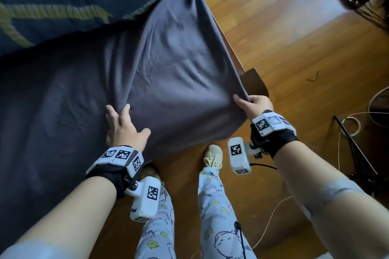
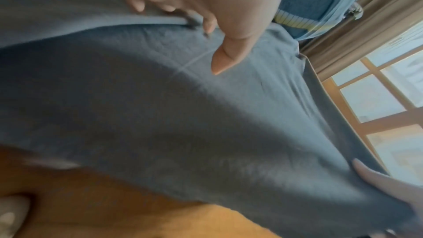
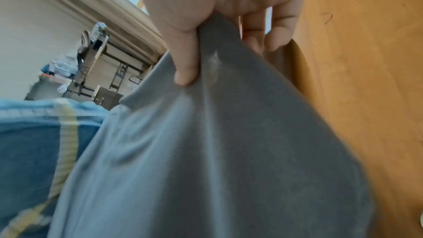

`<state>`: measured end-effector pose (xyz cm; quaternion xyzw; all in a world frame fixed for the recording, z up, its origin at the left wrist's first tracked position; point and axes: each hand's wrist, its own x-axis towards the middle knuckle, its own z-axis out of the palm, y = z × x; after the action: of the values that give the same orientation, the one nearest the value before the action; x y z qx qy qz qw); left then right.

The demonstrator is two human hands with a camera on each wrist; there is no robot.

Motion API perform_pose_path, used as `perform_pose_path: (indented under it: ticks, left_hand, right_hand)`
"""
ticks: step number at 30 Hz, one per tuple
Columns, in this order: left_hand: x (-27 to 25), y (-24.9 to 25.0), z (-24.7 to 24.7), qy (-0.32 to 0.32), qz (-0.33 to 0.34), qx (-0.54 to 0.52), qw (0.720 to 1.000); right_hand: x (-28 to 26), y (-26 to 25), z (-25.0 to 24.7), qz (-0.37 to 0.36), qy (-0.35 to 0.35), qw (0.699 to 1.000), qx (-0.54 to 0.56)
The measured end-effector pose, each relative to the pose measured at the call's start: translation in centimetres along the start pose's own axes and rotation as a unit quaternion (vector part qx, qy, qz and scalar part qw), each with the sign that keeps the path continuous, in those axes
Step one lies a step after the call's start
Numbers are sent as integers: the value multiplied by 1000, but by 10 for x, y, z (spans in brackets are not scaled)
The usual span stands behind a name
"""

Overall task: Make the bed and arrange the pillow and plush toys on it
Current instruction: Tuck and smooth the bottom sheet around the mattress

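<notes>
A grey sheet (image 1: 179, 65) covers the mattress, creased near its corner. My left hand (image 1: 128, 120) lies on top of it with fingers spread, pressing the cloth down; the left wrist view shows those fingers (image 2: 137, 4) against a fold of the sheet (image 2: 206, 124). My right hand (image 1: 245, 101) pinches the sheet's corner edge between thumb and fingers, just in front of the wooden bed frame corner (image 1: 253, 83). That pinch (image 3: 217, 52) on the sheet (image 3: 228, 151) is plain in the right wrist view. A dark blue duvet (image 1: 63, 6) with yellow rope print lies bunched further up the bed.
Wooden floor (image 1: 294, 38) runs along the bed's right side. Cables (image 1: 347, 124) and a black stand (image 1: 353, 147) lie on it at the right. My feet (image 1: 213, 156) stand by the mattress corner. A window (image 2: 377, 97) and curtain are beyond the bed.
</notes>
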<state>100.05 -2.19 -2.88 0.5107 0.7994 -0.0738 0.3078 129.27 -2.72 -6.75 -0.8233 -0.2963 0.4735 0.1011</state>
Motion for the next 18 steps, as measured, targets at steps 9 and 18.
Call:
perform_pose_path:
  ticks: [9, 18]
  left_hand:
    - [-4, 10, 14, -71, 39, 99, 992]
    - [-7, 11, 18, -81, 41, 65, 994]
  right_hand:
    - [19, 36, -56, 96, 104, 985, -104]
    - [-13, 16, 10, -87, -1, 976, -197]
